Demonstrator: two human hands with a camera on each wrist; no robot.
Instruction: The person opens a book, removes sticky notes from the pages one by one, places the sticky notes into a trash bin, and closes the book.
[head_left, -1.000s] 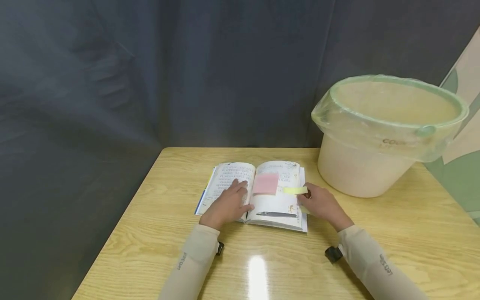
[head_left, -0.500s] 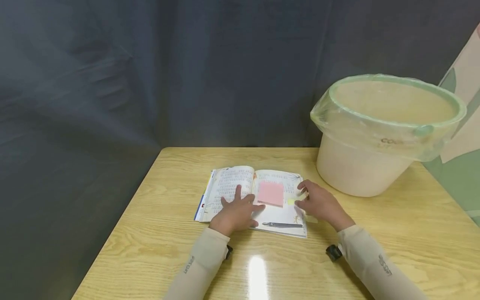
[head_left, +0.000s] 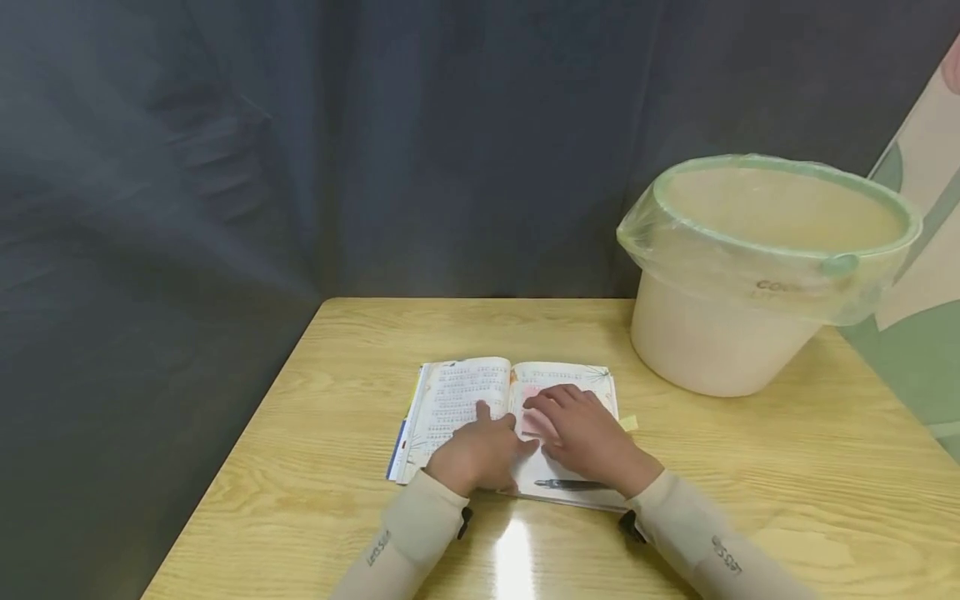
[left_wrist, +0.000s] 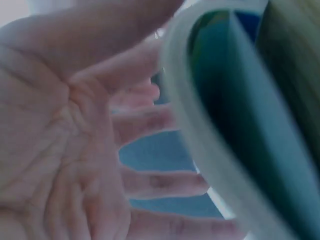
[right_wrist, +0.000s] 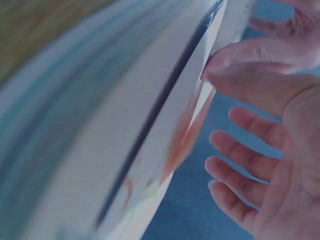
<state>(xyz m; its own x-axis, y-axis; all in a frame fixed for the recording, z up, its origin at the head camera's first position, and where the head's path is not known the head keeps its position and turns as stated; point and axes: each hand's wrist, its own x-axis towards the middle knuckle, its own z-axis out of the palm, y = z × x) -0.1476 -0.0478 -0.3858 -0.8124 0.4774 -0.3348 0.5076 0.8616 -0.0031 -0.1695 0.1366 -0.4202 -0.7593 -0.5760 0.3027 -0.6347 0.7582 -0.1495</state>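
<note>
Your left hand (head_left: 480, 454) and right hand (head_left: 581, 433) press flat-fingered on the open book (head_left: 457, 396), its spine pointing away from you.

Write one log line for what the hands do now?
left hand: rests on open book | right hand: presses pink note | bucket: untouched

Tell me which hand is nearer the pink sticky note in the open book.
Right. The right hand lies on the right page, its fingers covering most of the pink sticky note. The left hand rests flat on the left page of the book, beside the note.
</note>
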